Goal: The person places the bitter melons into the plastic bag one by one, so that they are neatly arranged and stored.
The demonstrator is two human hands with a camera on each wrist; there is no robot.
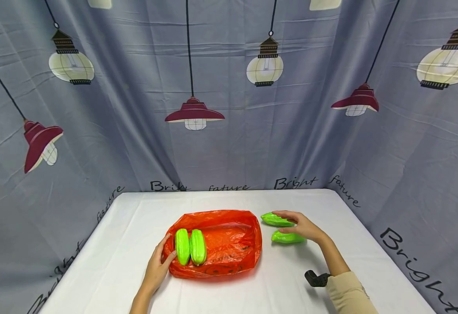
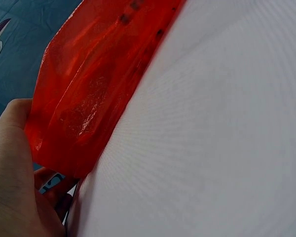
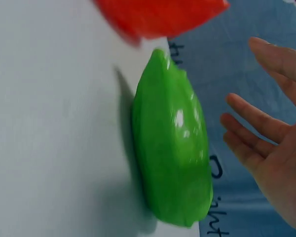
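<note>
On the white table lies a red plastic bag (image 1: 232, 244), its mouth spread wide. Two glossy, bright green, ridged gourds (image 1: 198, 247) lie side by side in its left part. My left hand (image 1: 157, 267) holds the bag's left edge between thumb and fingers; in the left wrist view the fingers are partly hidden behind the red plastic (image 2: 84, 108). To the right of the bag, two more green gourds, a far one (image 1: 273, 219) and a near one (image 1: 287, 237), rest on the table. Over them hovers my right hand (image 1: 301, 226), fingers spread and apart from the near gourd (image 3: 172, 143) in the right wrist view.
A black device (image 1: 317, 278) sits at the right wrist by a beige sleeve (image 1: 348, 292). The white table (image 1: 213, 200) ends at the back against a grey-blue curtain (image 1: 229, 152) printed with lamps and lettering, which also hangs along both sides.
</note>
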